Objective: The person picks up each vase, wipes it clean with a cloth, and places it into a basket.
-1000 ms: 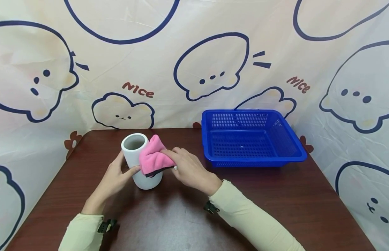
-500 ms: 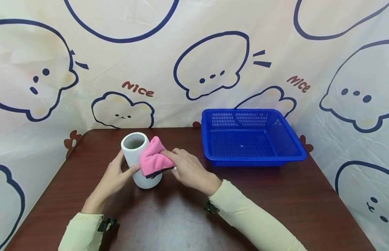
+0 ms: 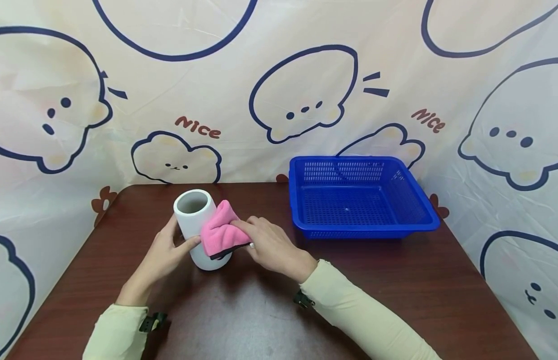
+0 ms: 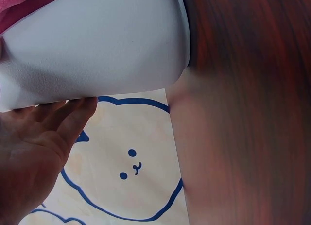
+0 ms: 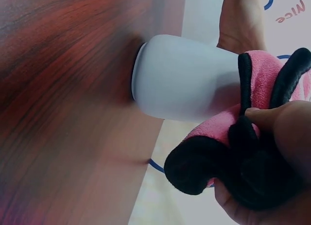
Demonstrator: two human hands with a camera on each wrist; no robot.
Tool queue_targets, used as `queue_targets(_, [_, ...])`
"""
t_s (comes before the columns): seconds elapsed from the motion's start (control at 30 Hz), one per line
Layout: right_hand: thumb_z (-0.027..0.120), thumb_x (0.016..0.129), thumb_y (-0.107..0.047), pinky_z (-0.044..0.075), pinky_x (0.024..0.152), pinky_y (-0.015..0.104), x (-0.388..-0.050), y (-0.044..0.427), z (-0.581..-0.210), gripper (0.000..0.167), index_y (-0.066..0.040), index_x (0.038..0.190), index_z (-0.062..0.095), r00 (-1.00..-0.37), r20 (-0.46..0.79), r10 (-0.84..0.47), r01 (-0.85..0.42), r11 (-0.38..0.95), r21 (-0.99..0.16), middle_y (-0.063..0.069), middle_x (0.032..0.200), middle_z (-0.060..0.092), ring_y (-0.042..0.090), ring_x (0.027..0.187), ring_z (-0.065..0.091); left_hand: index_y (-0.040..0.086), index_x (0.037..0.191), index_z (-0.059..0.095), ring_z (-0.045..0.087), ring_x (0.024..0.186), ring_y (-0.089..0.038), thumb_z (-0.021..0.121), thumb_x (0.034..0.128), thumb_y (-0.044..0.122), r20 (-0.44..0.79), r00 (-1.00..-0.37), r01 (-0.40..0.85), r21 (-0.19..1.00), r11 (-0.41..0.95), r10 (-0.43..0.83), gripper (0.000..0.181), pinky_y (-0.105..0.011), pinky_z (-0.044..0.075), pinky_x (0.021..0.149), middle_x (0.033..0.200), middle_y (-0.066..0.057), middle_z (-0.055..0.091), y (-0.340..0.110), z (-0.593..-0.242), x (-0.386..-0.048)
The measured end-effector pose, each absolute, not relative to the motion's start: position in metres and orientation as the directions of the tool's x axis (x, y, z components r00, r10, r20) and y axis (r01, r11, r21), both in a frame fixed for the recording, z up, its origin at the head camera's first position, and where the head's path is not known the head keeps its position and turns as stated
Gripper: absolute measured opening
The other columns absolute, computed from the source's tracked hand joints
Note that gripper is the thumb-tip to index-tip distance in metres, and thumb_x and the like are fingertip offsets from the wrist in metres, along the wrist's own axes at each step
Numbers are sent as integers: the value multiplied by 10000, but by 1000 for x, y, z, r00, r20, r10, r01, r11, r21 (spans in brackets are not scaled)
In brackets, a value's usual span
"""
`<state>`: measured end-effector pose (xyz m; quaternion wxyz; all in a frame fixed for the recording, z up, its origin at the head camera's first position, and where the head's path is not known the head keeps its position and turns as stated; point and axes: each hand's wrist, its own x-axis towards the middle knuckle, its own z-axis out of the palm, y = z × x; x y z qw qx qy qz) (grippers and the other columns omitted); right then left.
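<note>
1. I have the vase [image 3: 191, 226] standing on the table [image 3: 260, 315], toward its far side; it looks upright to me.
2. My left hand [image 3: 163, 252] grips it from the side, thumb in front and fingers curled behind.
3. My right hand [image 3: 274, 247] pinches the bunched cloth [image 3: 222, 231], which lies against the vase's other side.
4. My main worry is a tip: a hard push with the cloth, high on the vase, could lever it over if the left hand's hold is loose.
5. The vase's outside looks smooth, so I judge that fingers could slide on it, or the whole thing could skate across the polished wood.
6. A loose fold could slip from the pinch, leaving bare fingers rubbing the wall.
7. Materials: the vase is matt white, perhaps ceramic, a rounded cylinder with a thick lip and a faint grain.
8. The cloth is pink, fuzzy and soft, with black edging [image 3: 229, 250].
9. Well to the right sits a blue plastic basket [image 3: 364, 228] with slotted walls.
</note>
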<state>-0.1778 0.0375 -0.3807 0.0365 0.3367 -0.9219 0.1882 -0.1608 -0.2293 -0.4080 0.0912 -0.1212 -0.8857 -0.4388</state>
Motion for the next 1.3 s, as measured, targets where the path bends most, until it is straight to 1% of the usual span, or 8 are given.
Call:
queue_targets(0.4, [669,897,-73,491,683,252,-178,39,-386,551,-277,1397,564,-755,210,-621,-654,696,-295,-12,1007,628,152,924,578,115,1549,318,481,1095,134,728,941,224,263,-956,287,753,593,128,741,-35,410,897,1382,-188,571,-229,-407,-160])
queue_targets(0.7, [685,892,-92,511,681,305,-176,39,-391,544,-282,1388,570,-755,205,-623,-655,707,-265,-10,1024,635,175,930,602,126,1562,298,485,1095,120,722,947,240,251,-960,273,758,592,121,756,-26,406,893,1387,-189,563,-228,-407,-161])
queue_targets(0.77, [686,896,-96,505,682,293,-177,39,-392,543,-282,1393,567,-754,202,-624,-656,707,-266,-11,1021,634,171,926,598,126,1562,300,514,1112,62,723,946,242,245,-962,266,759,594,118,756,-28,409,892,1386,-189,565,-228,-407,-160])
queue_targets(0.9, [692,900,-101,489,678,265,-177,39,-395,548,-279,1402,562,-755,183,-630,-655,708,-262,-13,1012,627,162,913,585,139,1568,293,555,1183,-148,727,944,266,229,-967,251,760,599,113,770,-33,402,897,1400,-177,557,-227,-407,-159])
queue_targets(0.97, [698,900,-104,482,676,257,-177,40,-397,551,-280,1404,560,-755,171,-633,-654,710,-259,-13,1005,621,159,908,579,144,1568,293,551,1195,-184,729,942,270,225,-968,247,762,599,113,774,-34,400,899,1408,-170,554,-227,-407,-159])
queue_targets(1.0, [701,897,-103,479,671,254,-177,40,-397,554,-283,1402,561,-756,166,-634,-654,712,-257,-12,1001,619,159,902,576,145,1567,296,550,1193,-159,731,940,268,226,-968,248,763,597,113,772,-34,401,899,1407,-169,554,-227,-407,-159])
queue_targets(1.17, [718,896,-117,468,652,244,-176,40,-400,552,-300,1392,561,-760,159,-630,-648,716,-258,-10,989,616,154,890,570,155,1560,313,505,1116,75,733,939,246,238,-964,260,769,584,116,755,-36,415,896,1395,-168,564,-227,-406,-159])
queue_targets(1.3, [716,905,-131,460,642,246,-176,42,-404,548,-307,1398,555,-755,153,-638,-654,715,-247,-10,986,611,155,888,570,176,1561,313,494,1111,92,736,937,256,235,-965,256,769,586,113,758,-44,421,894,1399,-154,561,-227,-406,-158])
